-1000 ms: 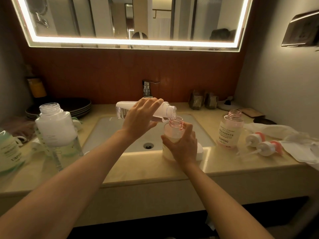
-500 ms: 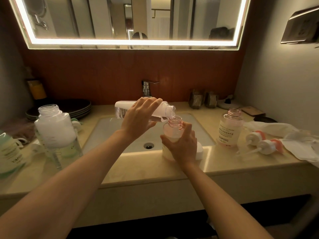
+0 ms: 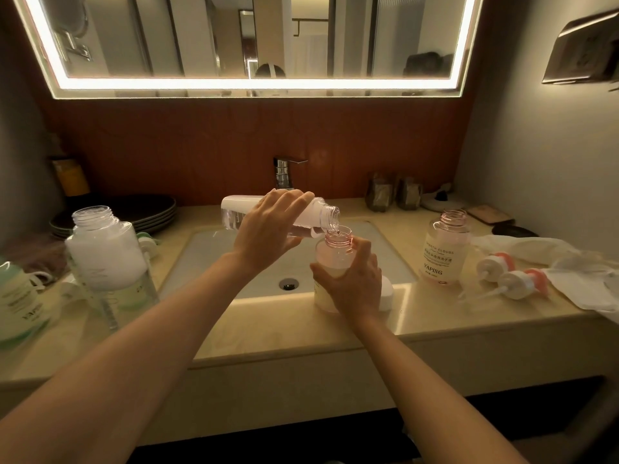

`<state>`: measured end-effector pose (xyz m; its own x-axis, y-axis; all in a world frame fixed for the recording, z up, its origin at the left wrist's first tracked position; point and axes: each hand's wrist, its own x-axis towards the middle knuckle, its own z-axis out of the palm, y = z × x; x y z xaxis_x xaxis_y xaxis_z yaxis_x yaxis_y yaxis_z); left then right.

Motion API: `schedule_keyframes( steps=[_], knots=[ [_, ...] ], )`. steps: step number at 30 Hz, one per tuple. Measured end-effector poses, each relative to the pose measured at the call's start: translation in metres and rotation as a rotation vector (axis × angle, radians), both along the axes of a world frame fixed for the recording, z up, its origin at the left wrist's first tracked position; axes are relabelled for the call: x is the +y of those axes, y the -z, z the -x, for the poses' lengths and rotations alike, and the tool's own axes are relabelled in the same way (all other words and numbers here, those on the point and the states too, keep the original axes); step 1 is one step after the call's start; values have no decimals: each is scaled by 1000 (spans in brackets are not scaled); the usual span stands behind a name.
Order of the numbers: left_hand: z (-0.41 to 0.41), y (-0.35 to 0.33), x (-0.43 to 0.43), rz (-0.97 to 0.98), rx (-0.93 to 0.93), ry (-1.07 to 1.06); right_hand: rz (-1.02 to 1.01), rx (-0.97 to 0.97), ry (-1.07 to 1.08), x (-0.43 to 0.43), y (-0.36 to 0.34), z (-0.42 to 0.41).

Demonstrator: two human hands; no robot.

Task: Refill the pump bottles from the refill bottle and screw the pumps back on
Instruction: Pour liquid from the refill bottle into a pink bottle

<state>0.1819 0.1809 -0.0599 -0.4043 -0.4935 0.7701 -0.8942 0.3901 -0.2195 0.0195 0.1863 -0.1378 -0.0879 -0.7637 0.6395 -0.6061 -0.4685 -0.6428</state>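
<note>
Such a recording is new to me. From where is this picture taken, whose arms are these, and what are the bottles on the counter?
No machine here: a camera on a person's head looks down at their bare hands. The left hand holds a clear refill bottle tipped nearly flat, its mouth over the open neck of a pink pump bottle, which the right hand grips at the rim of the sink. On the counter: right, another open pink bottle and two loose pumps; left, a large open bottle.
</note>
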Motion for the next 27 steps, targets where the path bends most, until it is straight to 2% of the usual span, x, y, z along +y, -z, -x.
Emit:
schedule_keyframes(
  steps=[27],
  knots=[
    [-1,-1,2,-5,-22,-7,6,-14,5,0,-1,-1]
  ],
)
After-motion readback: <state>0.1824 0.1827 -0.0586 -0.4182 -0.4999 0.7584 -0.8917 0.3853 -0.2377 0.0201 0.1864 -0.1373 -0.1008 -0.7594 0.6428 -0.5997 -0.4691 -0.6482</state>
